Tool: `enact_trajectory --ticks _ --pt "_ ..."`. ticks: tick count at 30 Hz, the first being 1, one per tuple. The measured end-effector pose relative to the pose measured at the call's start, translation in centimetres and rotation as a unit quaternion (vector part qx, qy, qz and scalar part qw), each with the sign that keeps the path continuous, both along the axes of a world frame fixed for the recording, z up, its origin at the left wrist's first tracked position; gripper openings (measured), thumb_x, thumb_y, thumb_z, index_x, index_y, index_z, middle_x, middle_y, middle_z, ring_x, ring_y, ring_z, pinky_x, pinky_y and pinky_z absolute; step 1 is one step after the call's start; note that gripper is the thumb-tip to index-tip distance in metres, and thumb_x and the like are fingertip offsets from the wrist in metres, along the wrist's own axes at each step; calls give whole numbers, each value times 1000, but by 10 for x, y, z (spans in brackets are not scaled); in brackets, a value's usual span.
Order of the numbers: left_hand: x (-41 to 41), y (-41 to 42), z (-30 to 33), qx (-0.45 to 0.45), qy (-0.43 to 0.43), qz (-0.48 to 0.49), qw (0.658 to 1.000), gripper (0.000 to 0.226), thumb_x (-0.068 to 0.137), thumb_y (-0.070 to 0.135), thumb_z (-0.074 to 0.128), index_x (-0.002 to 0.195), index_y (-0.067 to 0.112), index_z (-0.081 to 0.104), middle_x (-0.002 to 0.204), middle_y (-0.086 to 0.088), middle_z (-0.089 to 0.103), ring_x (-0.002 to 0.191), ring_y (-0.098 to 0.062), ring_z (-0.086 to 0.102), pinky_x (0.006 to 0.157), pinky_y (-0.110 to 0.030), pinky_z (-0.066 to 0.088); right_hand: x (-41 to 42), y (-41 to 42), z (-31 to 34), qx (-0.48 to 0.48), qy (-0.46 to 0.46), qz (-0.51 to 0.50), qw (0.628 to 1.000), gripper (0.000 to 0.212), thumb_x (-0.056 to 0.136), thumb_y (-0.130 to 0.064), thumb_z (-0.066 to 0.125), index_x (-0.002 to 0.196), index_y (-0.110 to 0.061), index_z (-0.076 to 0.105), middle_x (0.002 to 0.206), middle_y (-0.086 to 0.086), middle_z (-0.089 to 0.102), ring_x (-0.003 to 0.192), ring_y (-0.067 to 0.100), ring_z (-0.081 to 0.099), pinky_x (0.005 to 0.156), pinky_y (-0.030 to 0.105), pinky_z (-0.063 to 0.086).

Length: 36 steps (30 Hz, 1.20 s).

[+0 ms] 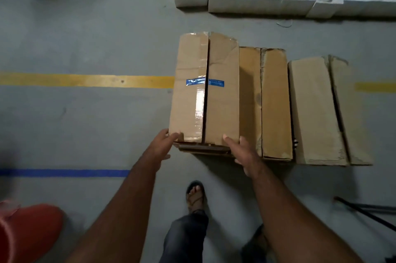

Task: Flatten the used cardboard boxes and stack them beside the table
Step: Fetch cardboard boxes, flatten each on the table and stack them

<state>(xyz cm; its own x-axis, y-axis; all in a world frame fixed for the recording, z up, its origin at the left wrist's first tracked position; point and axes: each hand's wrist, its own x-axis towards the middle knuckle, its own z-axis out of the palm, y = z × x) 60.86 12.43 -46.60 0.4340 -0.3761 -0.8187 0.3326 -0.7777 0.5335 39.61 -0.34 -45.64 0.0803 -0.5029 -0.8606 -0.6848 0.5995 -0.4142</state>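
Note:
A brown cardboard box (222, 91) with blue and clear tape along its centre seam stands raised at the floor's middle. My left hand (162, 145) grips its near left corner, thumb on top. My right hand (242, 151) grips the near right corner, thumb on the top face. To its right, on the floor, lie a second cardboard box (274, 102) and a third cardboard box (315, 110), both lower. The underside of the held box is hidden.
White open boxes (261, 4) with pale contents line the far side. A yellow floor line (85, 80) and a blue floor line (64, 173) cross the grey floor. A red object (27, 232) sits at the near left. A dark rod (364, 211) lies at the near right. My sandalled foot (195, 195) stands below the box.

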Motion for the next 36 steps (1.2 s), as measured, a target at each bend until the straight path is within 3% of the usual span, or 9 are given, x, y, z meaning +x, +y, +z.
enact_trajectory --ticks 7,15,19,22,25,27,29,31,36 --pt "-20 -33 37 -160 -61 177 969 51 86 37 80 116 22 42 116 -2 59 103 -24 64 71 -50 60 12 5 31 -27 -101 -175 979 101 87 -52 75 163 -29 13 168 9 18 143 34 39 105 50 51" --pt "-44 -25 138 -207 -47 158 965 57 89 31 77 126 18 36 115 -1 56 100 -20 64 62 -46 62 -24 13 117 -114 -181 -171 962 98 77 -56 83 153 -30 25 142 13 48 118 25 60 99 49 56" --pt "-85 -23 188 -248 -34 112 962 59 89 29 78 128 20 34 118 -1 54 101 -19 63 64 -48 63 -73 24 161 -163 -198 -186 948 94 76 -60 81 147 -28 29 130 9 56 109 22 65 83 41 60" --pt "-130 -19 215 -267 -29 57 962 65 87 32 79 133 22 35 130 -5 51 107 -23 62 70 -54 63 -129 42 188 -180 -208 -218 936 108 62 -70 83 148 -28 33 134 6 59 110 23 67 88 46 60" --pt "-190 -13 236 -290 -28 -10 956 71 85 36 80 140 24 37 132 -3 52 106 -23 63 69 -49 64 -198 69 213 -211 -227 -252 917 59 86 -50 76 131 -28 46 122 1 64 103 14 67 70 29 58" --pt "-239 -6 249 -311 -23 -57 948 73 85 40 80 143 24 39 130 -1 55 103 -22 65 67 -43 64 -252 91 228 -234 -240 -280 899 59 89 -45 75 138 -25 47 124 -1 65 106 14 67 62 24 56" --pt "-293 4 259 -324 -18 -103 940 73 84 43 80 143 24 42 131 -3 58 103 -23 68 70 -44 64 -310 117 241 -262 -244 -310 881 66 88 -45 76 144 -25 46 128 1 66 110 16 68 68 30 59" --pt "-351 15 268 -335 -7 -151 930 75 82 46 81 143 25 43 130 -4 59 104 -25 69 72 -46 64 -371 146 252 -283 -247 -341 862 54 91 -40 74 137 -27 51 124 0 69 107 15 69 81 40 60" --pt "-505 40 284 -356 37 -259 897 73 78 49 83 137 27 46 131 -5 60 104 -28 70 75 -52 63 -521 225 279 -336 -216 -432 809 55 92 -40 72 140 -28 48 126 -7 65 116 13 62 99 49 51"
